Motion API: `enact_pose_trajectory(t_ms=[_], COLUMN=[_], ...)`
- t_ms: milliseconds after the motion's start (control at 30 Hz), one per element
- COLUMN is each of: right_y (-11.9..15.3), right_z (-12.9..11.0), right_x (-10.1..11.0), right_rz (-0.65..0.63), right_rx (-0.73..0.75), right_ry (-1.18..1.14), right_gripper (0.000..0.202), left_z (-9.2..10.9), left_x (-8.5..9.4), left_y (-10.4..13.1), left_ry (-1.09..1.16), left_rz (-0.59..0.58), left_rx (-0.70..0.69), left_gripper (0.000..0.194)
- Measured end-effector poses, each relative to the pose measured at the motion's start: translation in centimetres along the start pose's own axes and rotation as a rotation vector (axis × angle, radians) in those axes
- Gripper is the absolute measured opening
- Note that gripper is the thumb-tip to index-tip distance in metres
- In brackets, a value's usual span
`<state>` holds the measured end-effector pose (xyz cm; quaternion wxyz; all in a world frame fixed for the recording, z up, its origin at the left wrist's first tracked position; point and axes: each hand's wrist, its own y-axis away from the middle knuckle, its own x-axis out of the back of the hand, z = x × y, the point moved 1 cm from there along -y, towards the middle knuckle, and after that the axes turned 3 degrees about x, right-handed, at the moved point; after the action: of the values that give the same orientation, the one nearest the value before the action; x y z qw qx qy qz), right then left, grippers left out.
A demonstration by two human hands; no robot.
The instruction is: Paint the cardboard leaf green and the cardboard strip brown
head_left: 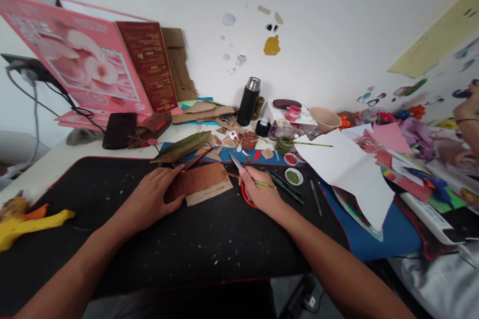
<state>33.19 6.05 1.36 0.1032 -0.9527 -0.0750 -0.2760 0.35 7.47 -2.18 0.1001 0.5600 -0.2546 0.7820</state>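
A brown-painted cardboard piece (204, 179) with a bare tan lower edge lies on the black mat (179, 249). My left hand (159, 194) rests on its left end, thumb and fingers apart. To the right of the cardboard, my right hand (258, 187) is closed around red-handled scissors (248, 198), their blades pointing up and left. A thin green stick (265, 184) passes by the fingers of that hand. A large green leaf (183, 147) lies behind the cardboard.
Paint jars (249, 140), a green paint lid (294, 176) and a black thermos (249, 102) stand behind the hands. Dark pencils and a pen (315, 197) lie right, beside white paper (344, 164). A phone (119, 130), pink box (86, 55) and yellow toy (33, 224) are left.
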Motion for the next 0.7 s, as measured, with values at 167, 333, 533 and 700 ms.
enact_pose_trajectory(t_ms=[167, 333, 533, 700], right_y=[-0.3, -1.0, -1.7, -2.9], right_z=[-0.4, -1.5, -2.1, -1.8], right_x=[-0.4, -1.9, -2.0, -2.3], right_rz=[0.032, 0.014, -0.023, 0.064], right_rx=[-0.007, 0.041, 0.169, 0.141], right_ry=[-0.03, -0.024, 0.097, 0.08], right_gripper=[0.045, 0.043, 0.041, 0.04], left_z=[0.1, 0.0, -0.1, 0.0], left_x=[-0.1, -0.1, -0.2, -0.1], left_y=[-0.1, -0.1, 0.0, 0.0], left_ry=[0.001, 0.006, 0.017, 0.018], left_rz=[0.012, 0.018, 0.022, 0.014], left_rx=[0.006, -0.01, -0.012, 0.004], left_gripper=[0.07, 0.071, 0.071, 0.071])
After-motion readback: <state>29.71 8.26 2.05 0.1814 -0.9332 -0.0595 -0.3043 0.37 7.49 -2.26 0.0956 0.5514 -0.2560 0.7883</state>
